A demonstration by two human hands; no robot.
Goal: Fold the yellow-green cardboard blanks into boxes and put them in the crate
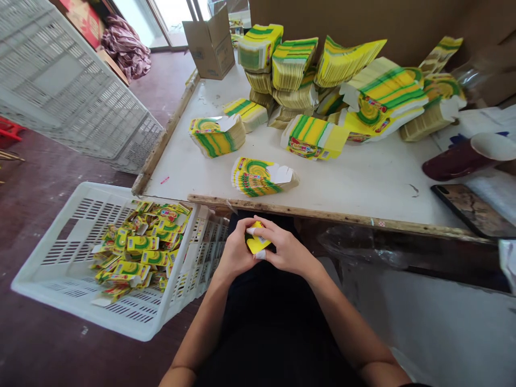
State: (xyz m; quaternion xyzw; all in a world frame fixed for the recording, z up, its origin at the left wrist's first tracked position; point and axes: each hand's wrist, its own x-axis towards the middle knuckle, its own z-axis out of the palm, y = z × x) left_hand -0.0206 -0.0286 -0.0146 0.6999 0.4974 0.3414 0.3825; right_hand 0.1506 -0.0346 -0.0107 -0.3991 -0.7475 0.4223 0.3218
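Between my two hands, over my lap at the table's front edge, is a small yellow carton [255, 244]. My left hand [235, 248] closes round its left side. From the right, my right hand [288, 248] grips it, with white wrapping on the thumb and a finger. Much of the carton is hidden by my fingers. Just beyond my hands, a fanned stack of flat yellow-green cartons [258, 177] lies on the white table [177, 161].
At my left stands a white plastic crate [48, 269] holding many small cartons. More carton stacks [296, 59] are piled along the table's back. A dark red cup [453, 158] and a phone [475, 209] lie at right. Stacked white crates [72, 80] rise at upper left.
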